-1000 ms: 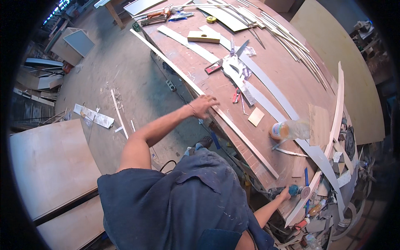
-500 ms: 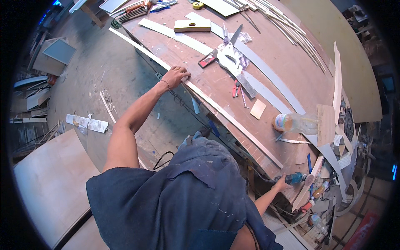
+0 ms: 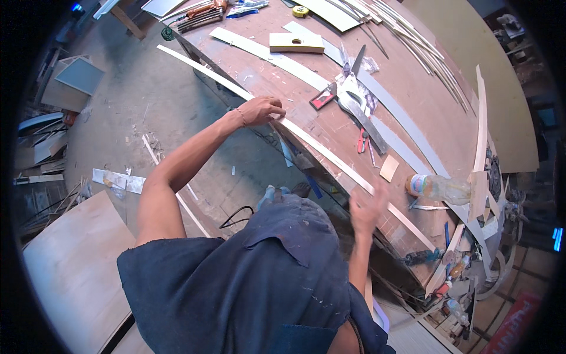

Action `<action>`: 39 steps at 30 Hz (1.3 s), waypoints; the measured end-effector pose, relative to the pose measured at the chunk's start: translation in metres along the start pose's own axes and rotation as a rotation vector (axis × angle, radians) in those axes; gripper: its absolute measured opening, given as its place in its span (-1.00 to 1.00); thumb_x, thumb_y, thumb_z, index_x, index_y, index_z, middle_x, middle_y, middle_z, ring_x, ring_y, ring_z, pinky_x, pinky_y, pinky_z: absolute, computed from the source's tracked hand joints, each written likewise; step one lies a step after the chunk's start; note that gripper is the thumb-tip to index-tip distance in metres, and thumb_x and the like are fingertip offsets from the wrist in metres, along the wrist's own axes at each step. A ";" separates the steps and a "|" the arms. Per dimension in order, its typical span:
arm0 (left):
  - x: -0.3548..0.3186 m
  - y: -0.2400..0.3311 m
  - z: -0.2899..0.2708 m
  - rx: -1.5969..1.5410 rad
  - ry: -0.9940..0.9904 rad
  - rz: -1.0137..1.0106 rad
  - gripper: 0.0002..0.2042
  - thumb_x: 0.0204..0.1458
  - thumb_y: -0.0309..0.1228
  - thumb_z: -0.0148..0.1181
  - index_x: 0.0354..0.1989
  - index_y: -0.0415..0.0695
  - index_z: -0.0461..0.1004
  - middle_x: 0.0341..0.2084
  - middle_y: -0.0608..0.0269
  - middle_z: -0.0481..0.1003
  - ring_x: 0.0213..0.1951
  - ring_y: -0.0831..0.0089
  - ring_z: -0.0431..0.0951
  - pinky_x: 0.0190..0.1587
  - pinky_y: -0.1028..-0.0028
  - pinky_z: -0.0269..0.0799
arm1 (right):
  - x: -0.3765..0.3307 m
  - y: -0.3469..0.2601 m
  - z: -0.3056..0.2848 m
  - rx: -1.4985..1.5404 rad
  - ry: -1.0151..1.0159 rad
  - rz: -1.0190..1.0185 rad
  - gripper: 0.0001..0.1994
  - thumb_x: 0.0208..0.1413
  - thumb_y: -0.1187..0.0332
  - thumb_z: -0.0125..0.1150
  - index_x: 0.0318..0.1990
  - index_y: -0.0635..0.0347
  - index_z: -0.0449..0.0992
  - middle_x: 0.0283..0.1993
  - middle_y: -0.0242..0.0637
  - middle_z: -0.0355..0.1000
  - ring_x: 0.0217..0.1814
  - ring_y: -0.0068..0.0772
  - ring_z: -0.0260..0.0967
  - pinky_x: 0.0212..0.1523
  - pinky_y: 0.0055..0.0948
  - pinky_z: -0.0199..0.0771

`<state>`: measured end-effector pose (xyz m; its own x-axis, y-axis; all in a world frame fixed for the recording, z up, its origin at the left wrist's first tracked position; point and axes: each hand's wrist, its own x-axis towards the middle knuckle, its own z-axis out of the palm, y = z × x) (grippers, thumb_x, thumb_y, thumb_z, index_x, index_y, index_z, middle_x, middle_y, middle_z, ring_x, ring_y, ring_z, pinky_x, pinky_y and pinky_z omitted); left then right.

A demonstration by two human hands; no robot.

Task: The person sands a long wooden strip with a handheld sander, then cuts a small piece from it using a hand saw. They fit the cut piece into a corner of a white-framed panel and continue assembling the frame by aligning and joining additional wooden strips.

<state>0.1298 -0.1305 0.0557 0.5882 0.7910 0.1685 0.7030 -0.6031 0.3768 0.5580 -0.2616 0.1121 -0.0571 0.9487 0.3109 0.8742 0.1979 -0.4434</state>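
Pale-wood strip (image 3: 328, 154) runs upper left to lower right along the table (image 3: 424, 106) edge, left hand (image 3: 263, 111) curled round it, blurred right hand (image 3: 367, 206) nearer its lower-right end, grip unclear.

2 hands (image 3: 259, 111) (image 3: 367, 206), 1 gripped strip (image 3: 327, 154), 1 holed block (image 3: 283, 43), 1 tape measure (image 3: 300, 11)

Dark, dusty workwear on the person I watch from afar.
I see a loose navy top (image 3: 200, 283), short-sleeved, with pale flecks (image 3: 314, 295), a folded flap (image 3: 280, 237) and a bluer patch (image 3: 306, 340); a thin band (image 3: 241, 116) circles the wrist of the bare left hand (image 3: 260, 110).
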 end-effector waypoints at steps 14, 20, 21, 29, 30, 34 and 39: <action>-0.215 -0.055 -0.121 -0.098 0.022 -0.090 -0.76 -0.10 -0.24 0.45 -0.31 -0.07 0.64 -0.41 0.26 0.59 -0.28 0.25 0.59 -0.16 0.29 0.47 | -0.080 -0.191 0.045 -0.049 -0.002 -0.083 -0.75 0.07 0.11 0.35 -0.34 0.09 0.58 -0.33 -0.33 0.51 -0.23 -0.18 0.47 -0.25 -0.23 0.33; -0.315 -0.098 -0.186 -0.058 0.069 -0.118 -0.75 -0.10 -0.20 0.43 -0.29 -0.03 0.64 -0.41 0.29 0.58 -0.28 0.25 0.58 -0.18 0.28 0.47 | -0.143 -0.237 0.036 -0.053 0.121 -0.071 -0.83 0.01 0.35 0.41 -0.22 0.09 0.66 -0.26 -0.28 0.52 -0.16 -0.20 0.46 -0.08 -0.28 0.35; -0.326 -0.104 -0.197 -0.005 0.090 -0.110 -0.75 -0.10 -0.19 0.42 -0.30 -0.03 0.63 -0.42 0.30 0.57 -0.28 0.26 0.58 -0.16 0.28 0.46 | -0.153 -0.242 0.037 -0.052 0.136 -0.056 -0.81 0.00 0.38 0.42 -0.19 0.09 0.67 -0.24 -0.27 0.52 -0.15 -0.18 0.46 -0.05 -0.27 0.36; -0.418 -0.199 -0.256 0.132 0.236 -0.121 -0.51 -0.32 0.16 0.47 -0.47 0.00 0.52 -0.46 0.33 0.46 -0.25 0.32 0.52 -0.12 0.32 0.30 | -0.192 -0.317 0.096 0.024 -0.223 0.216 -0.50 -0.10 0.29 0.50 0.04 0.23 0.56 0.05 -0.12 0.54 0.10 0.04 0.46 0.21 -0.16 0.31; -0.422 -0.207 -0.258 0.150 0.267 -0.093 -0.51 -0.33 0.15 0.47 -0.46 0.00 0.51 -0.44 0.33 0.45 -0.21 0.31 0.52 -0.08 0.31 0.30 | -0.192 -0.348 0.113 0.093 -0.260 0.230 -0.41 -0.13 0.24 0.53 0.11 0.21 0.51 0.08 -0.10 0.52 0.12 0.04 0.44 0.22 -0.15 0.30; -0.441 -0.238 -0.237 0.189 0.319 -0.006 -0.53 -0.41 0.09 0.48 -0.41 0.03 0.55 -0.42 0.37 0.45 -0.17 0.33 0.51 -0.02 0.30 0.32 | -0.153 -0.488 0.208 0.122 -0.340 0.062 -0.16 -0.18 0.15 0.58 0.30 0.18 0.32 0.21 0.00 0.40 0.23 0.06 0.35 0.24 -0.10 0.28; -0.460 -0.251 -0.252 0.211 0.070 -0.096 -0.52 -0.41 0.19 0.39 -0.61 -0.03 0.59 -0.55 0.36 0.54 -0.30 0.37 0.57 -0.12 0.36 0.36 | -0.115 -0.606 0.341 0.366 -0.491 0.007 -0.18 -0.10 0.18 0.53 0.32 0.20 0.27 0.24 0.05 0.36 0.27 0.12 0.31 0.24 -0.08 0.28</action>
<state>-0.4180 -0.3167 0.1134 0.4905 0.8467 0.2061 0.8269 -0.5269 0.1966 -0.1296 -0.4062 0.0579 -0.3439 0.9357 -0.0785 0.6581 0.1805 -0.7310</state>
